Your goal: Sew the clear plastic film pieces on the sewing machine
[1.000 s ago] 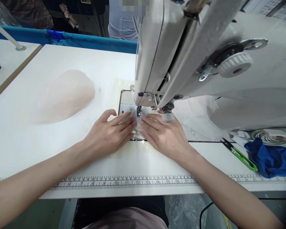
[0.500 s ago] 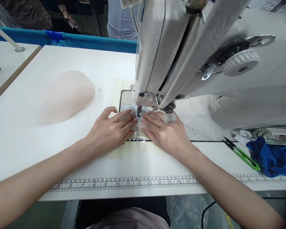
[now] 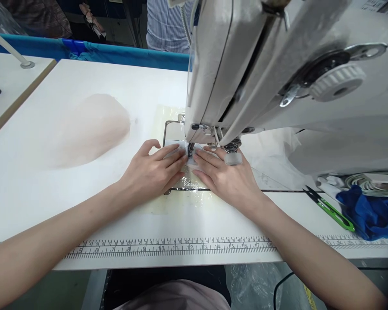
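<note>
A white sewing machine (image 3: 220,69) stands over the table, with its metal presser foot (image 3: 190,150) low over the plate. My left hand (image 3: 155,169) lies flat to the left of the foot, fingers stretched towards it. On the other side my right hand (image 3: 226,174) lies with extended fingers, partly behind the machine's white knob (image 3: 233,158). Both sets of fingertips rest on a small thin whitish piece (image 3: 191,162) under the foot, likely cloth. Much of this piece is hidden by the fingers and the foot.
Green thread snips (image 3: 333,211) and a crumpled blue cloth (image 3: 371,213) lie at the right. Whitish sheer material (image 3: 274,150) sits under the machine arm. A printed ruler (image 3: 174,248) runs along the front edge. Beyond the blue edging (image 3: 123,56), a person in a striped garment (image 3: 168,26) is partly visible.
The small whitish piece shows less on the near side of the foot, its front edge now farther back. Both hands keep nearly the same pose; the view has shifted slightly.
</note>
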